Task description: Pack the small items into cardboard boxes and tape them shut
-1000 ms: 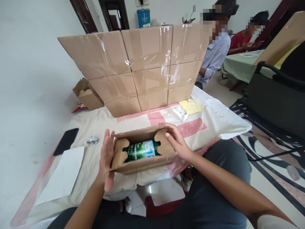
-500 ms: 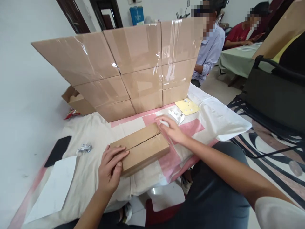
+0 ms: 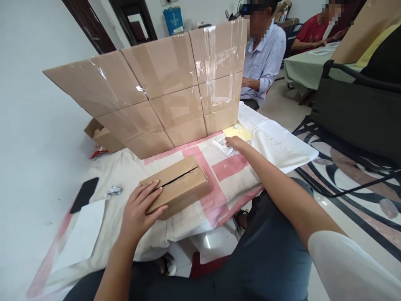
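Note:
A closed brown cardboard box (image 3: 184,190) lies on the cloth in front of me, a narrow gap running along its top seam. My left hand (image 3: 140,207) rests on its left end, fingers spread over the top and thumb against the near side. Farther right, my right hand (image 3: 237,144) reaches to a small white object (image 3: 220,147), its fingertips at that object's right side. The white object's kind is unclear, and the bent fingers partly hide whether anything is gripped. Beside it is a yellow sheet (image 3: 243,132) with small pale pieces on it.
A tall taped cardboard panel (image 3: 175,100) stands across the back of the table. At left lie a black phone-like slab (image 3: 84,195), white paper (image 3: 82,234) and crumpled silvery wrapping (image 3: 114,190). A person in a light shirt (image 3: 266,58) sits beyond the panel.
My right hand has left the box's right end and moved right and away from me to the white object. My left hand stays on the box, its thumb now farther out. The view has shifted.

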{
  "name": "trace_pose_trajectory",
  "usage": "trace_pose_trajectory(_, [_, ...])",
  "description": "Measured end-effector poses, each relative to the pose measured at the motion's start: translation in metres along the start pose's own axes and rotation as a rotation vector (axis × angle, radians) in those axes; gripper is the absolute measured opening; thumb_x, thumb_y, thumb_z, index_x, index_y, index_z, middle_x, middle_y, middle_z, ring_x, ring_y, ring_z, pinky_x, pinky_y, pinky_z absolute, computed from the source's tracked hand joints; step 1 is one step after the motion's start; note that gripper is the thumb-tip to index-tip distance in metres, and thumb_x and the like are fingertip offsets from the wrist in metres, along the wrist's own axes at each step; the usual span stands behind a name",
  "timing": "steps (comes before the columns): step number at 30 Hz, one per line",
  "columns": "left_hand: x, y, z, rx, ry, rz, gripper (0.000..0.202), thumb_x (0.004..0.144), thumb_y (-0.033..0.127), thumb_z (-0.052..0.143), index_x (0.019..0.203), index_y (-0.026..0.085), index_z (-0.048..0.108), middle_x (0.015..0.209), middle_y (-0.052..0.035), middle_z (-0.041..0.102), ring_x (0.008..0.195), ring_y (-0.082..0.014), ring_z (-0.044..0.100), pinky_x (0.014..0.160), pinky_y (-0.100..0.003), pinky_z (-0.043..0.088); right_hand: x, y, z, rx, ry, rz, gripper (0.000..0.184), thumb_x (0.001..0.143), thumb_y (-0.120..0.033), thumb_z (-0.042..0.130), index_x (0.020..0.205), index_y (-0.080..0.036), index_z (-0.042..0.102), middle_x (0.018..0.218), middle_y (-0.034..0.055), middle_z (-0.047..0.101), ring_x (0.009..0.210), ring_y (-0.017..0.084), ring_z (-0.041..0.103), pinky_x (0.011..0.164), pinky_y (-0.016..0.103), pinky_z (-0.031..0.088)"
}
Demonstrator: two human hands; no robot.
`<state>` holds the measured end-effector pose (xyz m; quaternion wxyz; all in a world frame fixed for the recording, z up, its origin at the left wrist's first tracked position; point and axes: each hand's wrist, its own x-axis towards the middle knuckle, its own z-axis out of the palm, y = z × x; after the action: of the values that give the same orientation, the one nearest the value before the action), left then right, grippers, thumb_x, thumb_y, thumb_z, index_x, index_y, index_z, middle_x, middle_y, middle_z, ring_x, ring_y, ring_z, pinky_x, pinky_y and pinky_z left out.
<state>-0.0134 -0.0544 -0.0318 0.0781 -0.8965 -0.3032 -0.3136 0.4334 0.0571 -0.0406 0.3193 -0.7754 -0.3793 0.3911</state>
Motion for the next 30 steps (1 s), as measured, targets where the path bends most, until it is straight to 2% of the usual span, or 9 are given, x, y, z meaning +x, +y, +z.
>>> trace_pose_trajectory(2, [-0.001,-0.001,0.002,-0.005,0.011,-0.019,0.050,0.088,0.037,0.074,0.135,0.027,0.061,0.141,-0.0129,0.064,0.124,-0.0336,0.063,0.106,-0.056,0.048,0.001,-0.006,-0.004,-0.008,-0.035,0.022,0.030,0.100,-0.038,0.063,0.120,-0.015,0.065,0.117,0.0083,0.067,0.099,0.019,0.068,0.085,0.039,0.060])
trace_pose_trajectory(7, [0.005,-0.001,0.005,-0.037,0.047,-0.044,0.044,0.087,0.037,0.074,0.128,0.025,0.065,0.138,-0.0131,0.066,0.122,-0.0322,0.064,0.105,-0.053,0.047,0.002,-0.027,-0.019,-0.008,-0.104,0.097,0.020,0.099,-0.032,0.066,0.105,-0.013,0.067,0.099,0.0044,0.069,0.079,0.013,0.067,0.070,0.028,0.059])
trace_pose_trajectory(10, [0.009,0.000,0.009,-0.065,0.066,-0.085,0.042,0.086,0.039,0.075,0.125,0.026,0.067,0.137,-0.0121,0.067,0.120,-0.0320,0.065,0.105,-0.052,0.047,0.004,-0.035,-0.017,0.026,-0.112,0.141,0.020,0.100,-0.031,0.065,0.107,-0.013,0.066,0.095,0.0027,0.068,0.075,0.011,0.066,0.065,0.025,0.058])
trace_pose_trajectory(13, [0.011,0.001,0.015,-0.086,0.109,-0.130,0.039,0.085,0.040,0.075,0.121,0.026,0.069,0.134,-0.0110,0.069,0.119,-0.0318,0.065,0.105,-0.052,0.047,0.008,-0.036,-0.012,0.081,-0.077,0.142,0.020,0.093,-0.028,0.072,0.102,-0.012,0.064,0.084,0.0020,0.065,0.066,0.012,0.064,0.057,0.026,0.057])
trace_pose_trajectory(16, [0.011,0.002,0.017,-0.088,0.124,-0.113,0.040,0.084,0.039,0.077,0.121,0.027,0.069,0.135,-0.0105,0.068,0.119,-0.0318,0.064,0.106,-0.051,0.047,0.013,-0.031,-0.007,0.142,0.002,0.093,0.033,0.076,-0.021,0.086,0.093,-0.015,0.059,0.070,-0.0001,0.058,0.055,0.015,0.060,0.046,0.029,0.056])
trace_pose_trajectory(20, [0.007,0.006,0.018,-0.101,0.166,-0.116,0.043,0.084,0.037,0.079,0.124,0.027,0.067,0.135,-0.0098,0.068,0.121,-0.0320,0.065,0.109,-0.053,0.045,0.019,-0.020,-0.001,0.176,0.115,0.028,0.039,0.069,-0.016,0.089,0.089,-0.017,0.055,0.058,-0.0052,0.049,0.048,0.012,0.052,0.040,0.025,0.051])
trace_pose_trajectory(25, [-0.002,0.014,0.022,-0.103,0.225,-0.156,0.041,0.085,0.035,0.078,0.123,0.023,0.068,0.134,-0.0106,0.069,0.123,-0.0310,0.064,0.115,-0.056,0.042,0.023,-0.007,0.005,0.205,0.162,-0.026,0.032,0.074,-0.013,0.084,0.074,-0.019,0.053,0.050,-0.0063,0.044,0.047,0.009,0.046,0.042,0.021,0.047])
trace_pose_trajectory(30, [-0.006,0.015,0.026,-0.112,0.247,-0.181,0.040,0.085,0.036,0.078,0.122,0.023,0.068,0.135,-0.0090,0.068,0.125,-0.0292,0.064,0.116,-0.054,0.041,0.017,0.002,-0.001,0.301,0.093,-0.056,0.017,0.097,-0.028,0.067,0.092,-0.013,0.062,0.075,-0.0034,0.059,0.058,0.007,0.054,0.054,0.020,0.051])
